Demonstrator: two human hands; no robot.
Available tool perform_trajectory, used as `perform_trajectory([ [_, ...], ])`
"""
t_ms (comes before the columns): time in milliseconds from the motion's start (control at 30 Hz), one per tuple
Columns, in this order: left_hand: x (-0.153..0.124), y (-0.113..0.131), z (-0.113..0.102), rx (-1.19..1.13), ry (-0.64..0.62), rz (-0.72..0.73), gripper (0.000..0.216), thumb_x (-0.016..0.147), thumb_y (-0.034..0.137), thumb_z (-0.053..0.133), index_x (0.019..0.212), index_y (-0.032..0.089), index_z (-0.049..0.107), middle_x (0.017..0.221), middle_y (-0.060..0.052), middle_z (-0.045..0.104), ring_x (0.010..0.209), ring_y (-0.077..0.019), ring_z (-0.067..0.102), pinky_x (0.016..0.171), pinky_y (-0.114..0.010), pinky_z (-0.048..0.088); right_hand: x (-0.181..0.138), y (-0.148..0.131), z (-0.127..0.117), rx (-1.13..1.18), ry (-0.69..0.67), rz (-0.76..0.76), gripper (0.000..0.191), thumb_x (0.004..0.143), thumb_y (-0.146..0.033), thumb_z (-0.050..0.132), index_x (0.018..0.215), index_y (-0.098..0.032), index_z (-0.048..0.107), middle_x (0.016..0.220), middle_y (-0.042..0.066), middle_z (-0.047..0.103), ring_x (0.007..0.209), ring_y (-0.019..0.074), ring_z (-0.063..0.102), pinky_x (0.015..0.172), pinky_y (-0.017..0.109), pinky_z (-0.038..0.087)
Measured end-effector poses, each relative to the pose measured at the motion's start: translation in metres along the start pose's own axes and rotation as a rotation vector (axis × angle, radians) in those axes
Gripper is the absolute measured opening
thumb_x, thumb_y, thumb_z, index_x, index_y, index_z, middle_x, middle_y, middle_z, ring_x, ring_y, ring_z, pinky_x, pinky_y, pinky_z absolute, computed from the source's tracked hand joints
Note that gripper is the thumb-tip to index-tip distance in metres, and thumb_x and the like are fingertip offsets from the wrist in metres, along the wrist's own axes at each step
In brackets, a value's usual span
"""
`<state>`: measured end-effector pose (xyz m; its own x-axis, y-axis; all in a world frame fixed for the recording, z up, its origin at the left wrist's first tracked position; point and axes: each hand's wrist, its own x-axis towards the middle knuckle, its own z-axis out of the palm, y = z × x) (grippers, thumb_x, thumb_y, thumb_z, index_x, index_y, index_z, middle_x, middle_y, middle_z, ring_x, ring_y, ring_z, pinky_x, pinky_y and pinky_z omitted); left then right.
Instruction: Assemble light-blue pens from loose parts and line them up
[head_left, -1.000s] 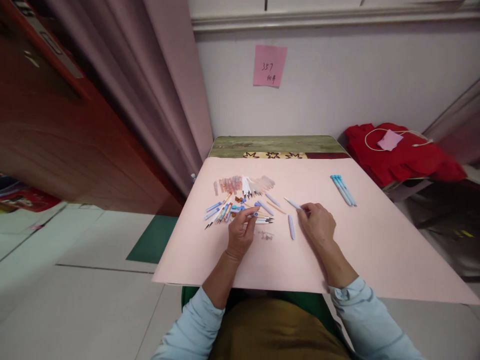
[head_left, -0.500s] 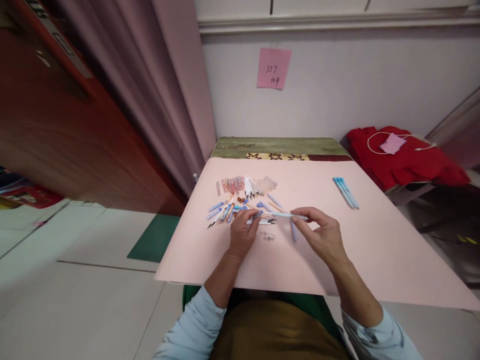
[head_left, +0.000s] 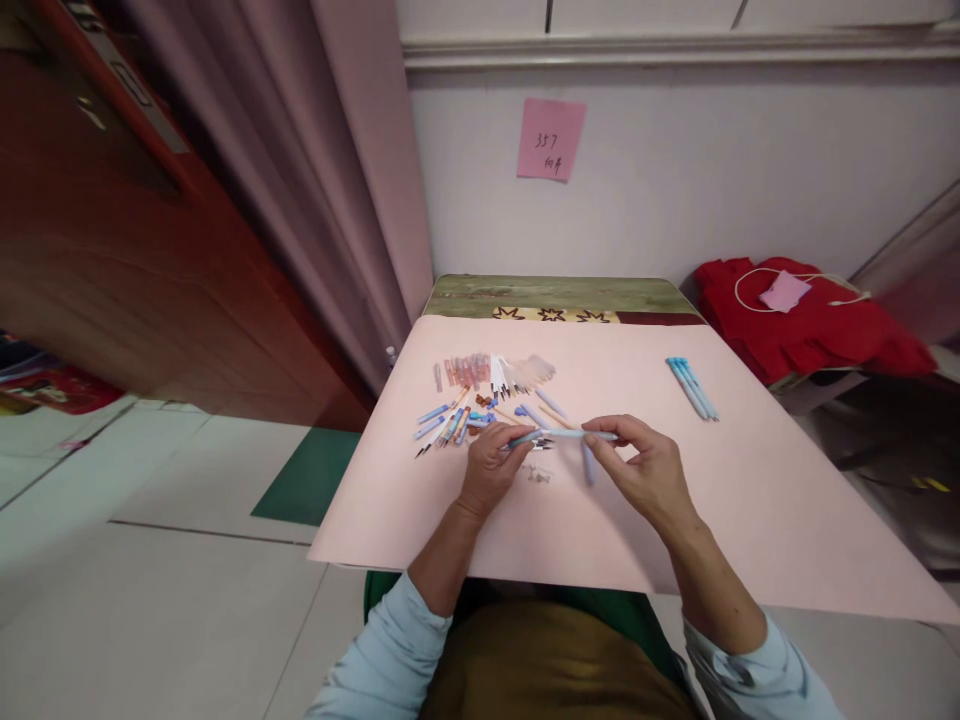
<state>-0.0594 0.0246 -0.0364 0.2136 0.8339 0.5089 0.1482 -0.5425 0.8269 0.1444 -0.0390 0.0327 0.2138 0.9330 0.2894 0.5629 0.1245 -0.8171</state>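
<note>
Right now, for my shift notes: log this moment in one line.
left hand: holds blue piece; right hand: holds pale tube; ends: seemingly touching; pink tabletop: loose pen parts

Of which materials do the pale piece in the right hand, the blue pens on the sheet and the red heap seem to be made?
Pale piece in the right hand: probably plastic, judging by its smooth outline; finish unclear.
Blue pens: likely plastic, by their bright, even colour, perhaps slightly glossy.
Red heap: apparently matte cloth, shown by its soft folds.
</note>
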Motion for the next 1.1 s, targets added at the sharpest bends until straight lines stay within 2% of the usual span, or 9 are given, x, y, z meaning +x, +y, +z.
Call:
perform_trajectory([
  [167, -0.002, -0.002, 0.003, -0.437, 0.052, -0.373, 0.024, 0.075, 0.029, 0.075, 0.092, 0.019, 0.062, 0.072, 0.001, 0.065, 0.060, -0.0115, 0.058, 0.054, -0.023, 0.046, 0.000, 0.003, -0.001, 0.047, -0.068, 0.070, 0.022, 0.080, -0.039, 0.063, 0.088, -0.021, 0.074, 0.083, 0.004, 0.069, 0.067, 0.0155, 0.056, 0.044, 0.021, 0.040],
  [267, -0.001, -0.002, 0.002, -0.625, 0.102, -0.466, 0.024, 0.073, 0.030, 0.076, 0.082, 0.018, 0.056, 0.061, 0.002, 0.062, 0.051, -0.0102, 0.054, 0.047, -0.021, 0.041, -0.003, 0.003, 0.006, 0.083, -0.116, 0.089, 0.024, 0.080, -0.039, 0.063, 0.089, -0.020, 0.074, 0.078, 0.004, 0.068, 0.066, 0.0159, 0.056, 0.048, 0.022, 0.041],
  [400, 0.002, 0.000, -0.001, -0.785, 0.198, -0.561, 0.025, 0.074, 0.030, 0.075, 0.083, 0.018, 0.056, 0.055, 0.003, 0.059, 0.046, -0.0078, 0.050, 0.044, -0.018, 0.037, -0.009, 0.001, 0.020, 0.103, -0.115, 0.070, 0.024, 0.081, -0.040, 0.064, 0.092, -0.021, 0.073, 0.081, 0.003, 0.070, 0.069, 0.0160, 0.057, 0.060, 0.026, 0.047],
  [500, 0.005, 0.001, -0.003, -0.926, 0.276, -0.605, 0.025, 0.073, 0.028, 0.076, 0.083, 0.017, 0.055, 0.056, 0.005, 0.055, 0.048, -0.0063, 0.050, 0.044, -0.016, 0.034, -0.016, -0.003, 0.032, 0.094, -0.081, 0.008, 0.019, 0.080, -0.037, 0.067, 0.091, -0.022, 0.071, 0.081, 0.000, 0.069, 0.071, 0.0149, 0.057, 0.067, 0.026, 0.047],
  [667, 0.007, 0.004, -0.004, -1.101, 0.348, -0.606, 0.028, 0.067, 0.023, 0.081, 0.084, 0.016, 0.060, 0.063, 0.005, 0.054, 0.053, -0.0044, 0.051, 0.047, -0.015, 0.037, -0.025, -0.009, 0.051, 0.015, 0.034, -0.134, 0.013, 0.081, -0.031, 0.067, 0.090, -0.022, 0.066, 0.078, -0.001, 0.065, 0.071, 0.0142, 0.056, 0.070, 0.026, 0.046],
  [833, 0.005, 0.000, -0.003, -1.154, 0.307, -0.604, 0.025, 0.066, 0.021, 0.082, 0.081, 0.013, 0.064, 0.066, 0.002, 0.059, 0.058, -0.0058, 0.055, 0.051, -0.016, 0.041, -0.031, -0.005, 0.065, -0.087, 0.121, -0.208, 0.010, 0.084, -0.030, 0.063, 0.089, -0.022, 0.064, 0.080, 0.000, 0.066, 0.073, 0.0156, 0.058, 0.072, 0.028, 0.046],
  [1100, 0.002, -0.004, 0.000, -1.075, 0.221, -0.654, 0.022, 0.070, 0.026, 0.080, 0.082, 0.012, 0.067, 0.073, -0.001, 0.064, 0.063, -0.0073, 0.059, 0.059, -0.018, 0.049, -0.032, 0.001, 0.070, -0.152, 0.159, -0.162, 0.014, 0.084, -0.035, 0.062, 0.086, -0.022, 0.065, 0.077, 0.000, 0.067, 0.070, 0.0149, 0.059, 0.069, 0.026, 0.045],
])
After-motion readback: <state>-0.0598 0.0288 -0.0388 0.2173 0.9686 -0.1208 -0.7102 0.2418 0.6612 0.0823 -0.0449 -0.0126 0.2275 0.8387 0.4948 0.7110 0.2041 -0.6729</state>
